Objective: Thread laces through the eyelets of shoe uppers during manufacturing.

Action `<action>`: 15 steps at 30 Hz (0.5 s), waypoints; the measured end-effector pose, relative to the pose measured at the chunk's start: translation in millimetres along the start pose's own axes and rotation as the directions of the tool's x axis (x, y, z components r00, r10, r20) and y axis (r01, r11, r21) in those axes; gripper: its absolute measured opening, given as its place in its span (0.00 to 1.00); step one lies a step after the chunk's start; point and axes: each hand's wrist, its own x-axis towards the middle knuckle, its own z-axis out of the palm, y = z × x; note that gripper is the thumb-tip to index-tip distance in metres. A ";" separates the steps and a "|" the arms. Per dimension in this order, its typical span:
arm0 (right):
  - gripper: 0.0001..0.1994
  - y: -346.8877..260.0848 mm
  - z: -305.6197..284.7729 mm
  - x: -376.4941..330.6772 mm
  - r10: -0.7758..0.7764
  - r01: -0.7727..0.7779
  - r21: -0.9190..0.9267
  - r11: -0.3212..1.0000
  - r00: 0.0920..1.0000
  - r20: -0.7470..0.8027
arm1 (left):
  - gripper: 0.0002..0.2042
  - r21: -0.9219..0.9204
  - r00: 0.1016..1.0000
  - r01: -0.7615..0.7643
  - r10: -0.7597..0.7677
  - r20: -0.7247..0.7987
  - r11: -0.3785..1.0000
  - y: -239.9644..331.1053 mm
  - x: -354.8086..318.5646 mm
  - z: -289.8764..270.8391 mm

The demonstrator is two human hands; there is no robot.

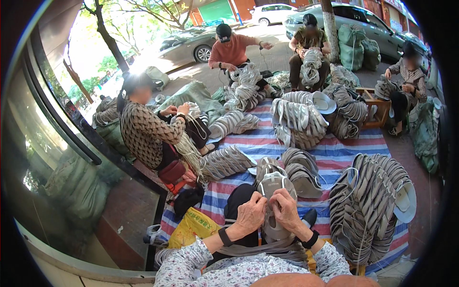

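A grey shoe upper (277, 230) lies across my lap, its tongue end pointing away from me. White shoelace (283, 181) runs along both sides of its opening. At the left edge of the opening, my left hand (252, 211) is closed in a pinch where the lace comes down. My right hand (286, 209) pinches the lace on the other side, with its fingers bent over the upper. The two hands are close together, and the fingertips partly hide the lace and the eyelets. More grey uppers (267, 167) sit just beyond the one under my hands.
A striped sheet (222, 193) covers the ground. A large stack of grey uppers (363, 210) lies at my right, a smaller stack (303, 172) ahead. A yellow bag (193, 228) is at my left. Several seated people handle uppers around the sheet; one (148, 119) sits close by, left.
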 end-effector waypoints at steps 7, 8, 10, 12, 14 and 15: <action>0.08 11.2 3.6 -0.9 0.004 -0.004 -0.018 1.000 1.000 0.012 | 0.11 0.033 0.832 -0.441 0.394 0.390 0.897 -30.9 28.7 -8.9; 0.08 11.0 2.7 -1.1 0.011 -0.011 -0.030 0.999 1.000 0.006 | 0.09 0.020 0.816 -0.430 0.380 0.436 0.902 -31.8 28.7 -13.1; 0.07 10.0 -1.2 -1.6 -0.035 0.036 -0.018 0.999 0.995 0.090 | 0.09 -0.133 0.801 -0.404 0.420 0.426 0.905 -41.2 28.3 -13.4; 0.06 10.0 -5.3 -3.7 0.008 -0.007 -0.007 1.000 0.988 0.153 | 0.11 -0.372 0.792 -0.301 0.448 0.415 0.878 -49.7 29.8 -8.3; 0.06 10.6 -5.7 -3.2 -0.016 0.025 -0.037 0.999 0.975 0.220 | 0.12 -0.447 0.778 -0.249 0.452 0.436 0.859 -53.8 27.3 -9.6; 0.06 17.2 -2.3 -1.7 -0.022 0.026 -0.011 1.000 0.960 0.279 | 0.12 -0.464 0.778 -0.237 0.453 0.436 0.853 -56.2 25.2 -8.8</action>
